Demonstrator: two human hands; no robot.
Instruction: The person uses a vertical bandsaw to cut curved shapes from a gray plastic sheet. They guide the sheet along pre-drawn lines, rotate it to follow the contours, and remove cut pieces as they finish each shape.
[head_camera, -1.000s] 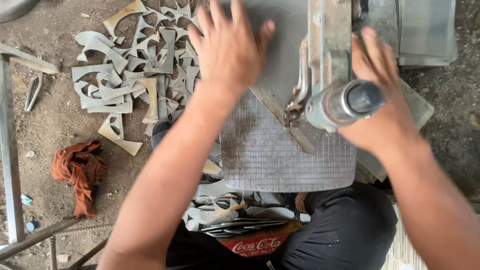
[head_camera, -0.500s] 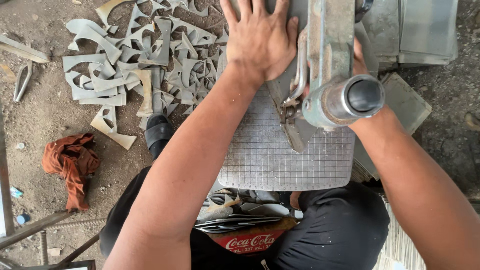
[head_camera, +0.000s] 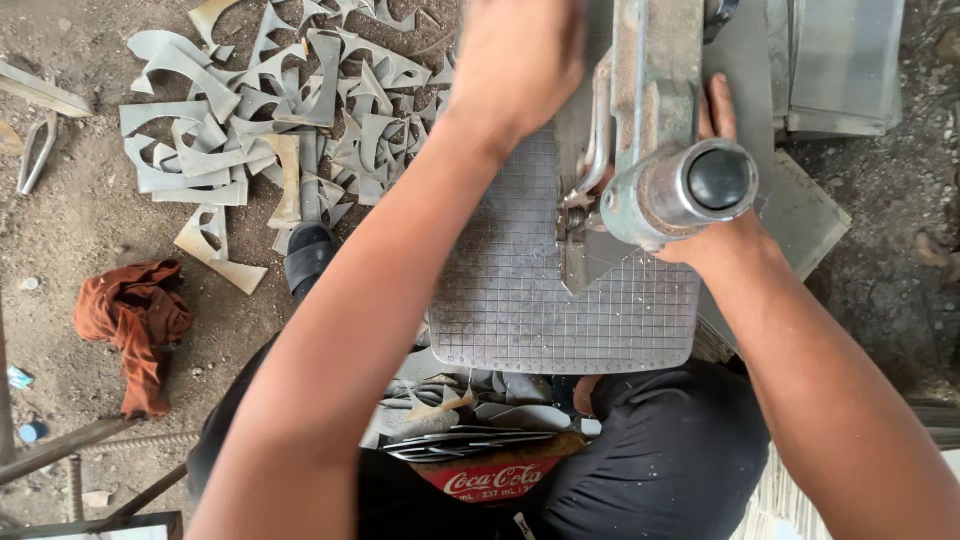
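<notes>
My left hand (head_camera: 515, 60) reaches to the top edge of the view over the far end of a gridded metal work plate (head_camera: 520, 300). It is blurred and its fingers are cut off by the frame. My right hand (head_camera: 712, 115) lies flat, fingers stretched, on a grey metal sheet (head_camera: 748, 50) behind the cutting machine's arm (head_camera: 640, 80). The machine's round handle end (head_camera: 690, 185) hides most of that hand. The blade area (head_camera: 575, 225) sits between my two forearms.
A pile of curved metal offcuts (head_camera: 270, 120) lies on the dirt floor at the upper left. An orange rag (head_camera: 135, 320) and a dark sandal (head_camera: 305, 255) are on the left, stacked grey sheets (head_camera: 840, 60) at the upper right, and cut pieces (head_camera: 460, 425) below the plate.
My left hand has moved forward toward the top of the view and is now blurred with its fingers out of frame. The camera has shifted closer to the plate. My right hand stays behind the machine.
</notes>
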